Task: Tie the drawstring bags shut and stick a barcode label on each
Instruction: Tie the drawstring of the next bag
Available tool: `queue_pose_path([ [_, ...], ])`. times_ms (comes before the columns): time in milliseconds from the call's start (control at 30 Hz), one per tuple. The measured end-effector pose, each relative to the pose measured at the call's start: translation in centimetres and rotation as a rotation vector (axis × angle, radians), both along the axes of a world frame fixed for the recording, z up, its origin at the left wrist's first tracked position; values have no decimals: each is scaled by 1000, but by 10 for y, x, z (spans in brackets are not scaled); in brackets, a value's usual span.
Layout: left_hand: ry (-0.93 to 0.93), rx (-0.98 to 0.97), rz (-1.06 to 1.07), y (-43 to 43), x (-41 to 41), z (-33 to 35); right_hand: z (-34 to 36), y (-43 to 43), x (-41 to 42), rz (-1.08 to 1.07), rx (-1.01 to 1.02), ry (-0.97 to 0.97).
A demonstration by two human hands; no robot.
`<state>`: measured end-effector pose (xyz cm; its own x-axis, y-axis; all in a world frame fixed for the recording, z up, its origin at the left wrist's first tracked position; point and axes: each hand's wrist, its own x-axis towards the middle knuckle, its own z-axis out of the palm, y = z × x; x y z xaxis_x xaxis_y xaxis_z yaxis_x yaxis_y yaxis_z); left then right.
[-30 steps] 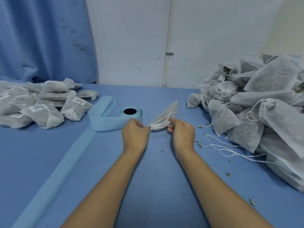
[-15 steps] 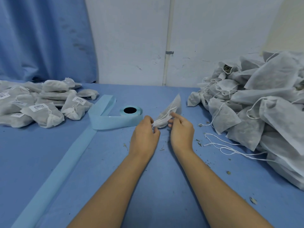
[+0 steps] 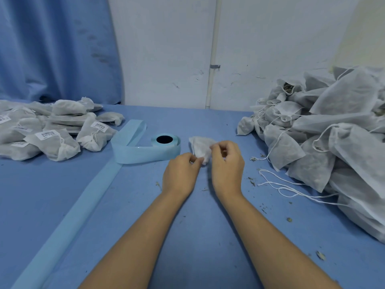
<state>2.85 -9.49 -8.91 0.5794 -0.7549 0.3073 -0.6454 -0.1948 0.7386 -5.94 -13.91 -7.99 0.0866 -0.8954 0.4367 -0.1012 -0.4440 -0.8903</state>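
Note:
A small white drawstring bag (image 3: 199,146) lies on the blue table just beyond my hands, its gathered neck toward me. My left hand (image 3: 180,174) pinches the bag's neck or string at its right side. My right hand (image 3: 227,163) has curled fingers pinching the bag's string close to the neck. The string itself is mostly hidden between my fingers. A light blue label roll (image 3: 165,142) stands left of the bag, its backing strip (image 3: 68,222) trailing toward the near left.
Labelled, tied bags (image 3: 52,132) are heaped at the far left. A big pile of untied white bags (image 3: 333,138) fills the right side, with loose white strings (image 3: 291,186) trailing onto the table. Dried herb crumbs dot the blue tabletop (image 3: 198,247). A white wall stands behind.
The bag has dropped from a raised, tilted pose to lying low on the table. Both hands have drawn close together at its neck.

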Motion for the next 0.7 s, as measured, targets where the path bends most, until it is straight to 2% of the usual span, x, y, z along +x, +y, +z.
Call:
queue_pose_path([
  [67, 68, -59, -4, 0, 2, 1, -2, -2, -1, -35, 53, 134],
  [167, 218, -139, -98, 1, 3, 3, -1, -2, -1, 43, 142, 311],
  [367, 288, -84, -212, 2, 1, 2, 1, -6, -2, 266, 274, 84],
  [567, 321, -38, -328, 3, 2, 1, 5, -11, -1, 264, 448, -36],
  [700, 470, -27, -378, 1, -1, 5, 10, -14, -4, 239, 542, -139],
])
